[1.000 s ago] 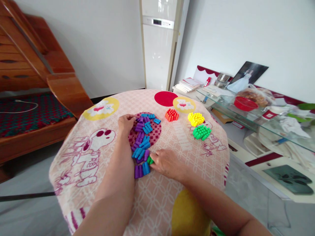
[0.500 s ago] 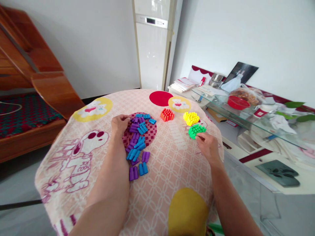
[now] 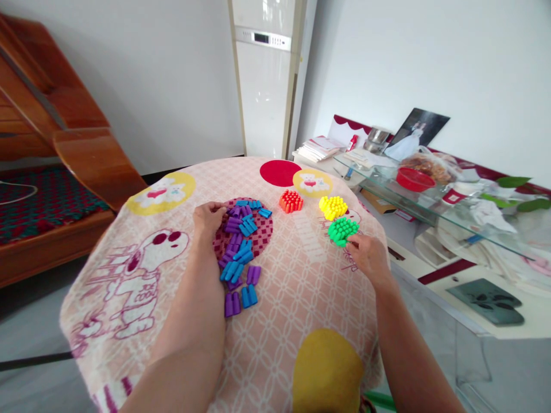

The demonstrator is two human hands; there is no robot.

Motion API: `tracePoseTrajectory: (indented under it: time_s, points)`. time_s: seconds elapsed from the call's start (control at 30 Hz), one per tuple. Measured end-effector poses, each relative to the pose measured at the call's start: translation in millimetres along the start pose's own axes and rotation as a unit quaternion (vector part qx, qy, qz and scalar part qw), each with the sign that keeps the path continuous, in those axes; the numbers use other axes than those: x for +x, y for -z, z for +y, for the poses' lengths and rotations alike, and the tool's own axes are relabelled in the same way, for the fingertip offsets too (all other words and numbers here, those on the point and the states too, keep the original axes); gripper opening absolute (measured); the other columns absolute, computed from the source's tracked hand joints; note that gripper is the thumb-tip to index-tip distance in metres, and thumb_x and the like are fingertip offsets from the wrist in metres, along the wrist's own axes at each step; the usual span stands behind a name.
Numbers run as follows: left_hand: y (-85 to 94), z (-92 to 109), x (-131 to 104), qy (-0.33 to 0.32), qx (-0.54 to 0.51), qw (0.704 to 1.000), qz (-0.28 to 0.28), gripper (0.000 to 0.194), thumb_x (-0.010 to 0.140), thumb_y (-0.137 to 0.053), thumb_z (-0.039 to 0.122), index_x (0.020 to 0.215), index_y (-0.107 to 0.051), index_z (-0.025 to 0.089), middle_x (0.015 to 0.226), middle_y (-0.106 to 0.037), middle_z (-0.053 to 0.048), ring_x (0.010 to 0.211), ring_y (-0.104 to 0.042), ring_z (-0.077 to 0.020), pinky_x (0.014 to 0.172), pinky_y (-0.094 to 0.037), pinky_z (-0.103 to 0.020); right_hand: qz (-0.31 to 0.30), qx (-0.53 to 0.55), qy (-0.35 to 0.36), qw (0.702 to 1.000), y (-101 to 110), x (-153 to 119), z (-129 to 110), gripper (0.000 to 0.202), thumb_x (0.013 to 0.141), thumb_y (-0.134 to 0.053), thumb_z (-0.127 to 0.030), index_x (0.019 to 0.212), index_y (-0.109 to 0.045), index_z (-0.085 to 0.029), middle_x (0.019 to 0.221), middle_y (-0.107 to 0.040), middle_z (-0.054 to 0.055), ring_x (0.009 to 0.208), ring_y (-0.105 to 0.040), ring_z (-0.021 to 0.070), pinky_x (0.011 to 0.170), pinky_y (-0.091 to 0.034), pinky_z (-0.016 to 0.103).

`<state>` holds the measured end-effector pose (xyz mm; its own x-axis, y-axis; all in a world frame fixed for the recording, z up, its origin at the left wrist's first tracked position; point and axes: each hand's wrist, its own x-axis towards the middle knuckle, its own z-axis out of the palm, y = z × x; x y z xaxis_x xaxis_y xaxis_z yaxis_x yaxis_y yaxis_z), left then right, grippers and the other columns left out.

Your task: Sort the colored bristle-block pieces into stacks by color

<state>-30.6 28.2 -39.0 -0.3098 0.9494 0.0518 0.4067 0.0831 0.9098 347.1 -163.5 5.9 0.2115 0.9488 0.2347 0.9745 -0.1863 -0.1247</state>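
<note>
Right hand [image 3: 367, 256] apparently against green pieces [image 3: 343, 230]

Pale walls [image 3: 430, 51] meet in a softly lit corner above a grey floor [image 3: 37, 324].
A tall, glossy white cabinet with a small display panel [image 3: 262, 38] stands in the corner, bright reflections on its front; on the left is a brown wooden bench [image 3: 81, 152] with a red-and-green woven seat cover [image 3: 43, 201]; a patterned cloth [image 3: 267, 350] drapes the rounded tabletop in the middle; on the right, a cluttered glass shelf [image 3: 434, 199] sits above white drawers [image 3: 434, 293].
</note>
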Motion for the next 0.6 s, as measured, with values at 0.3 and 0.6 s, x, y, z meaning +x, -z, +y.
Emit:
tracePoseTrajectory:
  time_s: [0.3,0.6]
  points:
    - [-1.6,-7.1,2.7,-0.026,-0.003,1.000,0.004,0.023,0.076,-0.061,0.022,0.092,-0.076,0.016,0.068,-0.071,-0.002,0.064,-0.066,-0.0159,0.062,-0.051,-0.023,0.064,0.116,0.040,0.990,4.8,-3.2,-39.1,0.026,0.089,-0.054,-0.031,0.097,-0.075,-0.018,0.079,-0.074,0.007,0.067,-0.061,0.0180,0.064,-0.038,0.027]
    - [7.9,4.9,-9.1,-0.059,-0.001,0.998,0.007,0.025,0.074,-0.059,0.023,0.092,-0.076,0.015,0.069,-0.072,-0.003,0.064,-0.066,-0.0156,0.063,-0.050,-0.024,-0.105,0.093,0.239,0.961,-20.9,53.4,-110.2,0.017,0.085,-0.059,-0.022,0.080,-0.075,-0.017,0.078,-0.074,0.008,0.072,-0.063,0.0179,0.064,-0.035,0.026]
